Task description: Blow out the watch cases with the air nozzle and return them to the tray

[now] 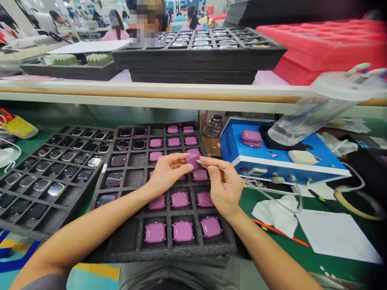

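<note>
Over the middle of a black foam tray, my left hand [166, 171] pinches a small purple watch case [192, 160] between thumb and fingers. My right hand [225, 187] is closed on a thin pen-like tool [204, 163] with a clear hose trailing off to the right. The tool's tip meets the right edge of the case; I cannot tell whether it touches. Below both hands, the black foam tray [184, 251] carries rows of purple watch cases [183, 231]. Cases with dark glass faces [114, 179] sit in its left column.
A second tray [69, 217] of dark watch faces lies at the left. To the right stands a blue machine [248, 161] bearing purple cases and a tilted clear cup [314, 108]. White tissue [276, 215] and paper [338, 233] lie nearby. A shelf [151, 90] with stacked trays crosses above.
</note>
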`<state>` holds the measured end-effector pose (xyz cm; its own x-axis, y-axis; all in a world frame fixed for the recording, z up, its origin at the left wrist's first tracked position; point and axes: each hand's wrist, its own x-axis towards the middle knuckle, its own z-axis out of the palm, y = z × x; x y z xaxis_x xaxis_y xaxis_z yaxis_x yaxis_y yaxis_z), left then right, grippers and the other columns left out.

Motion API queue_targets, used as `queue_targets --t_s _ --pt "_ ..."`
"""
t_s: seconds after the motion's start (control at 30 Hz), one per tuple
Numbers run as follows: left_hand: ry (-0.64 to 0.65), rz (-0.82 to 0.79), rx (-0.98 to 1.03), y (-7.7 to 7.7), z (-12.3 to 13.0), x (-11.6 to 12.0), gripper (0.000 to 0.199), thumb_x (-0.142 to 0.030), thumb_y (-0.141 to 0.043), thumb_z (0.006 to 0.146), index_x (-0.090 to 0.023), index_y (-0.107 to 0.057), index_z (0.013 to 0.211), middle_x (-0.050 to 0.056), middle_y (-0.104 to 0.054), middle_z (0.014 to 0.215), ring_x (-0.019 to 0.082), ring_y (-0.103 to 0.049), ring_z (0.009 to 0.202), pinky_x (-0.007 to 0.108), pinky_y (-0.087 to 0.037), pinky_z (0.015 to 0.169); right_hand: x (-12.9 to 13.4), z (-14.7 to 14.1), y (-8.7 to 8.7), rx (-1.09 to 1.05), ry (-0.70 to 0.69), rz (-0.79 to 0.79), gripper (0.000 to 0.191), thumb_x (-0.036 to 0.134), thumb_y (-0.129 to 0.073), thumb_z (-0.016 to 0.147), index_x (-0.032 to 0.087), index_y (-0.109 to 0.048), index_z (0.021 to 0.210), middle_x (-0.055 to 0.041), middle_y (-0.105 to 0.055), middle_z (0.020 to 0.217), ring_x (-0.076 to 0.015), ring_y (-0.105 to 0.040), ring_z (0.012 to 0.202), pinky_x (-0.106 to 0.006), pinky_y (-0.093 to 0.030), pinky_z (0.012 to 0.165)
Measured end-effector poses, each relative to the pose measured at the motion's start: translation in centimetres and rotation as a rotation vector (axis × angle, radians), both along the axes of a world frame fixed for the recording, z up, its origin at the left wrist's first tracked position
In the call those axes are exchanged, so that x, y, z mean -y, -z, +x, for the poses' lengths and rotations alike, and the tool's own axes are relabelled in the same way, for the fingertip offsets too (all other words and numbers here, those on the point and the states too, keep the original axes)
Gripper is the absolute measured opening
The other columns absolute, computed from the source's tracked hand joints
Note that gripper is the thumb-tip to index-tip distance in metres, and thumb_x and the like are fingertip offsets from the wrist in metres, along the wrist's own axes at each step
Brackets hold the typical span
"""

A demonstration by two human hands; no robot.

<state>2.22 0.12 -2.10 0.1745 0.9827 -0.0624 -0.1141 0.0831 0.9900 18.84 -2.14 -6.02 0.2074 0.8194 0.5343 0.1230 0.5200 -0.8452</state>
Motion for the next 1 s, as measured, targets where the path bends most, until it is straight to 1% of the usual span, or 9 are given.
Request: queue_targets --t_s 0.13,0.27,0.4,0.5,0.7,0.9,1.0 --pt "0.005 0.009 -0.03 0.03 0.17 0.24 0.042 -0.029 -0.091 0.068 -0.016 -0.08 0.107 0.009 -0.081 0.106 0.023 -0.076 0.096 0.039 -0.059 0.094 0.06 0.05 0.18 -0.022 -0.003 0.004 0.018 0.037 -0.061 0.099 0.024 -0.073 0.104 -0.0069 -0.08 0.106 -0.0231 -0.078 0.1 -0.044 -0.066 0.093" --pt "-0.019 0.019 -0.064 0.14 0.32 0.41 0.043 -0.027 -0.091 0.068 -0.015 -0.081 0.108 0.008 -0.082 0.1 0.022 -0.076 0.09 0.039 -0.061 0.09 0.16 0.2 0.37 -0.02 -0.006 0.013 0.015 0.034 -0.062 0.099 0.025 -0.073 0.104 -0.0059 -0.08 0.107 -0.0229 -0.077 0.1 -0.044 -0.065 0.093" --pt "-0.005 0.024 -0.051 0.18 0.4 0.47 0.044 -0.028 -0.091 0.068 -0.015 -0.081 0.109 0.01 -0.082 0.104 0.024 -0.076 0.092 0.039 -0.061 0.09 0.23 0.27 0.3 -0.003 0.003 0.007 0.016 0.034 -0.06 0.1 0.025 -0.073 0.104 -0.0057 -0.08 0.107 -0.0228 -0.078 0.099 -0.044 -0.065 0.092" --pt "-0.006 0.017 -0.049 0.16 0.4 0.5 0.045 -0.028 -0.091 0.068 -0.014 -0.081 0.109 0.01 -0.082 0.102 0.024 -0.076 0.091 0.04 -0.061 0.09 0.21 0.25 0.27 0.009 0.009 0.007 0.016 0.034 -0.06 0.1 0.024 -0.073 0.104 -0.0063 -0.08 0.107 -0.0228 -0.077 0.1 -0.044 -0.065 0.093" --pt "-0.022 0.012 -0.038 0.24 0.4 0.48 0.043 -0.024 -0.091 0.067 -0.014 -0.082 0.108 0.01 -0.082 0.104 0.023 -0.077 0.089 0.039 -0.062 0.09 0.19 0.23 0.35 -0.009 -0.004 0.028 0.015 0.029 -0.06 0.101 0.024 -0.073 0.105 -0.0058 -0.08 0.107 -0.0214 -0.077 0.1 -0.042 -0.065 0.093" --pt "-0.019 0.005 -0.038 -0.02 0.46 0.56 0.046 -0.027 -0.093 0.065 -0.013 -0.082 0.108 0.011 -0.082 0.104 0.024 -0.077 0.088 0.04 -0.062 0.09 0.08 0.23 0.32 -0.009 0.005 0.069 0.015 0.027 -0.062 0.099 0.022 -0.075 0.105 -0.0063 -0.08 0.104 -0.021 -0.078 0.097 -0.04 -0.066 0.09" --pt "-0.021 0.001 -0.031 -0.01 0.47 0.57 0.046 -0.027 -0.093 0.065 -0.013 -0.082 0.108 0.011 -0.082 0.104 0.024 -0.077 0.089 0.04 -0.062 0.091 -0.01 0.23 0.39 -0.025 -0.003 0.073 0.014 0.026 -0.062 0.099 0.022 -0.075 0.105 -0.006 -0.08 0.104 -0.021 -0.078 0.097 -0.039 -0.066 0.09"
